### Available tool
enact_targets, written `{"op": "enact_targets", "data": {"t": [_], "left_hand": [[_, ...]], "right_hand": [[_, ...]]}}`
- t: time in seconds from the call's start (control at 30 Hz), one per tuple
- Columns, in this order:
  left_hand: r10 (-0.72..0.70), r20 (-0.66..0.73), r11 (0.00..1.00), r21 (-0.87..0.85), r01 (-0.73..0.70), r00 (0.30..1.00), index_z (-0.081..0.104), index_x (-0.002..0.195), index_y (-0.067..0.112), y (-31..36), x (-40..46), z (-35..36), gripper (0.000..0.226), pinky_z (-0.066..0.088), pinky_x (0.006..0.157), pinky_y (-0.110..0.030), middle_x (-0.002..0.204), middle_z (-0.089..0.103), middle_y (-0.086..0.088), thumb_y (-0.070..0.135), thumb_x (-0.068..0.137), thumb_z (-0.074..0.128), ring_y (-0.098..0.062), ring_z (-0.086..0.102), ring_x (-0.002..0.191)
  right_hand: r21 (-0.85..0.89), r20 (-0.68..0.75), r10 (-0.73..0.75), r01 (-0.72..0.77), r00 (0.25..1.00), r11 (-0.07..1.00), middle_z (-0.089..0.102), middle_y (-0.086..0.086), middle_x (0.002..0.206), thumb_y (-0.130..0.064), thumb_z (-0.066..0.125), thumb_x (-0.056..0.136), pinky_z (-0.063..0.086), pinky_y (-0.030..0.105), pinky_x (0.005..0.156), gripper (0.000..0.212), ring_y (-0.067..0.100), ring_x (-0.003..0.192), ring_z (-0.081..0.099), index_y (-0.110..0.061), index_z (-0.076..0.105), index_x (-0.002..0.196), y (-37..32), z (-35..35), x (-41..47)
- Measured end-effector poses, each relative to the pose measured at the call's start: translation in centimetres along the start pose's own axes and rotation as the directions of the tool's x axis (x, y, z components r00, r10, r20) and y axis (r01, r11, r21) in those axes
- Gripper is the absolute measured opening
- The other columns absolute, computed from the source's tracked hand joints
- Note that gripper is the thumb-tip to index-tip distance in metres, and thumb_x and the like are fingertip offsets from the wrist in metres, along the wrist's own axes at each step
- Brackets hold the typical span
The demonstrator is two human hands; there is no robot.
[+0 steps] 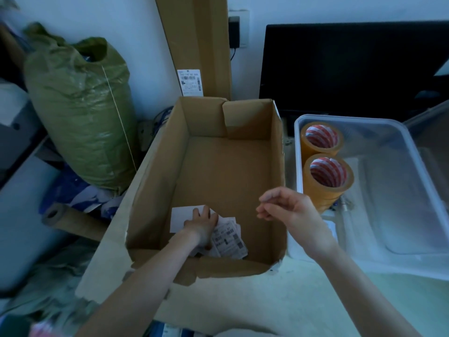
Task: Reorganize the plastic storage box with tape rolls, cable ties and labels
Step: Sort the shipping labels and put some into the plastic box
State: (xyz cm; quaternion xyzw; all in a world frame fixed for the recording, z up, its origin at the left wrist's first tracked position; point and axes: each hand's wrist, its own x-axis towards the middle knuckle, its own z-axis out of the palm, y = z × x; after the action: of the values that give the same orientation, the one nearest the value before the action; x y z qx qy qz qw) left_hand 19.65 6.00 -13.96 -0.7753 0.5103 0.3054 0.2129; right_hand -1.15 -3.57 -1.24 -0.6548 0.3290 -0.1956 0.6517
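Observation:
An open cardboard box (277, 152) stands in the middle. On its floor near the front lies a pile of white printed labels (229, 239) and a blank white sheet (181, 218). My left hand (202, 224) reaches down into the box and rests on the labels, fingers spread. My right hand (289, 209) hovers above the box's right wall, fingers loosely curled, holding nothing. To the right sits the clear plastic storage box (418, 166) with two yellowish tape rolls (326, 178) stacked at its left end. No cable ties are clearly visible.
A stuffed green sack (80, 110) stands at the left. A tall cardboard carton (196, 45) leans on the wall behind. A dark monitor (352, 66) is at the back right. A cardboard tube (73, 221) lies left of the box.

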Motion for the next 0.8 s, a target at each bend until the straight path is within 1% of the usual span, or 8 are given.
{"op": "enact_targets", "data": {"t": [0.23, 0.37, 0.47, 0.53, 0.6, 0.63, 0.7, 0.8], "left_hand": [[-0.013, -0.053, 0.996, -0.085, 0.009, 0.999, 0.033, 0.133, 0.013, -0.2, 0.0, -0.1, 0.047, 0.043, 0.097, -0.049, 0.141, 0.022, -0.014, 0.012, 0.090, 0.052, -0.039, 0.025, 0.128], [-0.027, -0.121, 0.974, -0.227, -0.002, 0.992, 0.044, 0.125, 0.010, -0.6, -0.9, -1.1, 0.030, 0.044, 0.089, -0.039, 0.134, 0.039, -0.012, 0.009, 0.096, 0.038, -0.033, 0.047, 0.116], [-0.059, -0.142, 0.955, -0.297, 0.015, 0.988, 0.055, 0.114, 0.011, -1.6, -1.5, -1.3, 0.024, 0.048, 0.081, -0.035, 0.122, 0.056, -0.010, 0.011, 0.098, 0.036, -0.027, 0.058, 0.102], [-0.129, -0.179, 0.945, -0.322, 0.066, 0.975, 0.059, 0.112, 0.009, -2.2, -2.2, -1.5, 0.025, 0.051, 0.083, -0.036, 0.115, 0.061, -0.012, 0.012, 0.099, 0.038, -0.027, 0.061, 0.099], [-0.209, -0.285, 0.915, -0.394, 0.085, 0.935, 0.061, 0.112, 0.010, -2.7, -3.2, -1.9, 0.023, 0.053, 0.085, -0.040, 0.109, 0.063, -0.011, 0.010, 0.097, 0.044, -0.027, 0.062, 0.097], [-0.240, -0.351, 0.884, -0.464, 0.054, 0.905, 0.063, 0.110, 0.012, -3.0, -3.6, -2.3, 0.020, 0.054, 0.082, -0.041, 0.104, 0.064, -0.009, 0.012, 0.096, 0.049, -0.026, 0.063, 0.093], [-0.297, -0.422, 0.758, -0.650, -0.057, 0.856, 0.067, 0.098, 0.014, -3.3, -4.9, -3.2, 0.012, 0.055, 0.074, -0.039, 0.091, 0.066, -0.006, 0.020, 0.092, 0.059, -0.023, 0.065, 0.082], [-0.319, -0.408, 0.502, -0.838, -0.213, 0.855, 0.066, 0.082, 0.012, -2.9, -7.6, -5.1, 0.016, 0.051, 0.062, -0.032, 0.079, 0.070, -0.004, 0.027, 0.089, 0.064, -0.019, 0.069, 0.072]], "right_hand": [[-0.031, 0.032, 0.021, -0.020, 0.999, 0.999, 0.071, 0.006, 0.082, 0.003, 0.056, 0.090, 0.056, 0.026, 0.074, 0.016, 0.018, 0.079, 0.070, -0.011, 0.065, 0.092, 0.1, 0.4, -0.1], [-0.012, 0.015, 0.020, -0.020, 1.000, 1.000, 0.071, 0.007, 0.081, 0.004, 0.056, 0.090, 0.056, 0.024, 0.072, 0.016, 0.019, 0.078, 0.071, -0.009, 0.065, 0.092, 0.1, 0.2, -0.3], [-0.008, 0.012, 0.023, -0.023, 1.000, 1.000, 0.071, 0.007, 0.080, 0.004, 0.055, 0.090, 0.056, 0.024, 0.071, 0.016, 0.019, 0.077, 0.071, -0.008, 0.065, 0.092, 0.0, 0.1, -0.3], [-0.010, 0.015, 0.025, -0.025, 1.000, 1.000, 0.071, 0.007, 0.081, 0.004, 0.055, 0.090, 0.057, 0.024, 0.072, 0.016, 0.019, 0.078, 0.071, -0.008, 0.065, 0.092, 0.0, 0.3, -0.3], [-0.015, 0.016, 0.024, -0.024, 1.000, 1.000, 0.071, 0.007, 0.081, 0.003, 0.055, 0.090, 0.057, 0.025, 0.073, 0.016, 0.018, 0.078, 0.071, -0.009, 0.065, 0.092, 0.0, 0.4, -0.3], [-0.016, 0.015, 0.024, -0.024, 1.000, 1.000, 0.071, 0.007, 0.081, 0.003, 0.055, 0.090, 0.057, 0.025, 0.073, 0.016, 0.018, 0.078, 0.071, -0.009, 0.065, 0.092, 0.0, 0.5, -0.3], [-0.015, 0.009, 0.027, -0.026, 1.000, 1.000, 0.071, 0.007, 0.082, 0.003, 0.055, 0.090, 0.057, 0.024, 0.073, 0.016, 0.018, 0.079, 0.071, -0.009, 0.065, 0.092, 0.1, 0.6, -0.4], [0.008, -0.006, 0.039, -0.039, 0.999, 0.999, 0.072, 0.007, 0.083, 0.003, 0.055, 0.090, 0.056, 0.024, 0.072, 0.016, 0.019, 0.079, 0.071, -0.010, 0.065, 0.093, 0.1, 0.8, -0.3]]}}
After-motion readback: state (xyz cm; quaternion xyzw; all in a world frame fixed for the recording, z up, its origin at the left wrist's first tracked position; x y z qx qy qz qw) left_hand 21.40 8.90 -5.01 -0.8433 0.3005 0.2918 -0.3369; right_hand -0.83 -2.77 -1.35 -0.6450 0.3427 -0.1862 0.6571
